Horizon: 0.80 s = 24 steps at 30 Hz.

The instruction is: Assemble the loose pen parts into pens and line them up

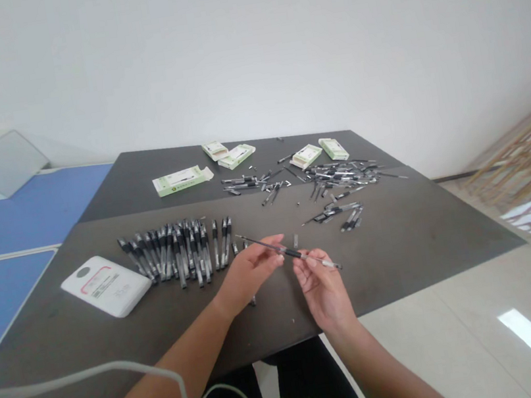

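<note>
Head view: we have a black gel pen held slantwise in front of us, gripped by both hands above the table. Our left hand pinches the barrel with its fingers closed on it, and our right hand grasps it further along, fingers curled up against it, with the pale end of the pen sticking out past them. Just beyond the left fingertips, a small grey pen part sits on the dark table. Left of the fingers lies a tight row of assembled pens, and beyond that a white rectangular box. Ahead of the fingers, loose pen parts lie scattered among green-and-white pen cartons. Nothing stands between the hands and the pen. A white cable crosses in front of our left forearm, well below the fingers.
</note>
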### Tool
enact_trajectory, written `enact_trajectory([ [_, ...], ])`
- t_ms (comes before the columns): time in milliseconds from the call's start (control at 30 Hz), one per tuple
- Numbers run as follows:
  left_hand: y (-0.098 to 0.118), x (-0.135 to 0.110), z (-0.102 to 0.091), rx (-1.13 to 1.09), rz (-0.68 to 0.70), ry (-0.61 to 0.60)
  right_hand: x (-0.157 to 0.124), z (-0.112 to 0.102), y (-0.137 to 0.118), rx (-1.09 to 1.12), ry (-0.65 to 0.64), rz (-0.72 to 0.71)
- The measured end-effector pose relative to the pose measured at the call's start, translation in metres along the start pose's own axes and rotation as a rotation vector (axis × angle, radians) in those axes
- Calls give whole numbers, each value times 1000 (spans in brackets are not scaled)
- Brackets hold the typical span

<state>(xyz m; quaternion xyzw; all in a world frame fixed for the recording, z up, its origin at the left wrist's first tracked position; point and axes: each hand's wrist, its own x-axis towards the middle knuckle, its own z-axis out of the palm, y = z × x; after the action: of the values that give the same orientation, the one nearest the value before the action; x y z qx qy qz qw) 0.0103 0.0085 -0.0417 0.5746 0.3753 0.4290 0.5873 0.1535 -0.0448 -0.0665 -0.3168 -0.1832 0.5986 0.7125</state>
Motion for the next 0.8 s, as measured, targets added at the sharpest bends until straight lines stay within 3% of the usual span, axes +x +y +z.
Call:
enact_trajectory([
  [200, 1, -3, 3, 71, 81, 33, -14, 3, 23, 182, 77, 169],
  [367, 4, -2, 0, 2, 53, 121, -20, -5, 24, 201, -27, 240],
  [533, -3, 2, -5, -111, 25, 226, -13, -20, 1, -201, -137, 173],
  [700, -4, 2, 9, -59, -48, 169, -18, -16, -12, -516, -337, 200],
  [800, 5, 14, 17, 50, -57, 67, -22, -16, -12, -510, -260, 134],
])
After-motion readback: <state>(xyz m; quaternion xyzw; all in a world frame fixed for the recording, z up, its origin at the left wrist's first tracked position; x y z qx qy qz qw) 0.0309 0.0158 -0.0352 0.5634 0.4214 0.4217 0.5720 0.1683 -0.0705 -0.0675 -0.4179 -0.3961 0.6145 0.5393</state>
